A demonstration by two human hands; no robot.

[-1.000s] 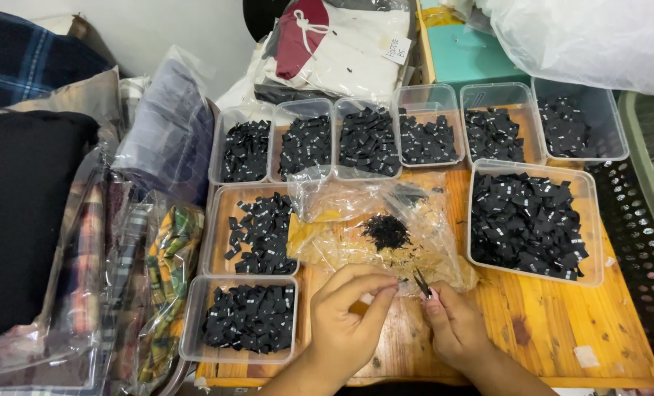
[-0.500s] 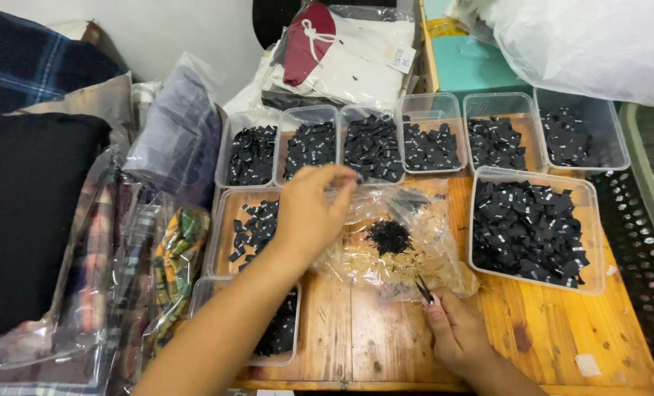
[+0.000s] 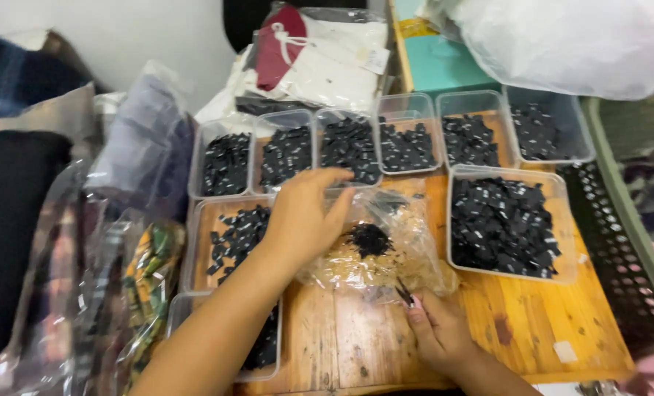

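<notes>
My left hand [image 3: 305, 216] reaches palm down across the wooden table [image 3: 517, 323]. Its fingertips are at the near edge of a clear tub of small black pieces [image 3: 350, 147] in the back row. Whether it holds a piece is hidden. Just below it lies a crumpled clear plastic bag [image 3: 415, 257] with beige bits and a small heap of black pieces [image 3: 369, 239] on top. At the bag's front edge, my right hand [image 3: 435, 334] rests on the table, pinching a thin dark tool [image 3: 404, 293].
Several clear tubs of black pieces ring the bag: a back row [image 3: 470, 139], a large one on the right [image 3: 504, 226], two on the left [image 3: 231, 235]. Bagged fabrics [image 3: 140, 279] lie left, folded white cloth packs [image 3: 327, 59] behind, a black mesh basket [image 3: 613, 249] right.
My left hand has left the spot beside my right hand at the table's front and reached up to the back row of tubs. My right hand has stayed put.
</notes>
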